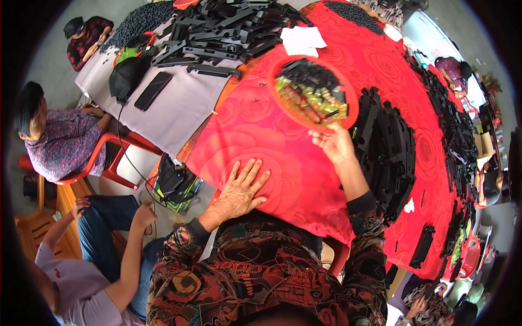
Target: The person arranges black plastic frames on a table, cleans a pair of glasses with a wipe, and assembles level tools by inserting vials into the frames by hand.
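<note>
My left hand lies flat on the red rose-patterned tablecloth, fingers spread, with nothing in it. Ahead and to the right is a shallow round orange-red basket. It holds small black parts on its far side and shiny yellow-green and reddish pieces on its near side, too blurred to name. My right hand is at the basket's near rim, its fingers bent and closed on the edge. The fingertips are partly hard to make out.
Long black plastic strips are heaped at the far left; more stacked black strips stand right of my right forearm. White papers lie beyond the basket. A phone and a black cap rest on the grey cloth. People sit around.
</note>
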`<move>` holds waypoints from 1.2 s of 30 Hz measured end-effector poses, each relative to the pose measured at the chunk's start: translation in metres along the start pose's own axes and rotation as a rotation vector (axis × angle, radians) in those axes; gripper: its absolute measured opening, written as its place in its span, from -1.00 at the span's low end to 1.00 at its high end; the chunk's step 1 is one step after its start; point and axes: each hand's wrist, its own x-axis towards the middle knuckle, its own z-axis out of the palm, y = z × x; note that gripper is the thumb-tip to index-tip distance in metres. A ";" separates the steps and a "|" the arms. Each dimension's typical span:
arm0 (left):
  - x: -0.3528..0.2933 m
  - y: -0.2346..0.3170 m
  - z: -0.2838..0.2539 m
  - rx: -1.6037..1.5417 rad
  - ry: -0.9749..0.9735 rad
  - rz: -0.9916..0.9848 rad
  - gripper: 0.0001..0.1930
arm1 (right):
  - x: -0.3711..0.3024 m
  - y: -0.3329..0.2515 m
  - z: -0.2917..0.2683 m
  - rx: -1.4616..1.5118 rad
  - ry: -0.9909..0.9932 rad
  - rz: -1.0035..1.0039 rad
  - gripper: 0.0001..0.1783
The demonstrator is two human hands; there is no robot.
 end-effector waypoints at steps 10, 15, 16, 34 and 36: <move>0.000 0.003 -0.005 -0.025 0.008 0.014 -0.28 | 0.012 0.009 -0.009 -0.094 0.038 -0.013 -0.66; 0.012 0.002 -0.014 -0.061 0.044 0.047 -0.39 | -0.005 0.018 -0.016 -0.037 0.046 -0.004 -0.66; 0.018 -0.002 -0.020 -0.076 0.034 0.036 -0.42 | -0.007 0.019 -0.011 -0.040 0.050 -0.020 -0.68; 0.146 -0.068 -0.007 -1.152 0.432 -0.453 -0.57 | -0.073 -0.015 0.054 -1.279 0.029 -0.859 -0.84; 0.143 -0.068 0.002 -0.959 0.603 -0.386 -0.64 | -0.034 -0.015 0.050 -1.538 0.141 -0.816 -0.79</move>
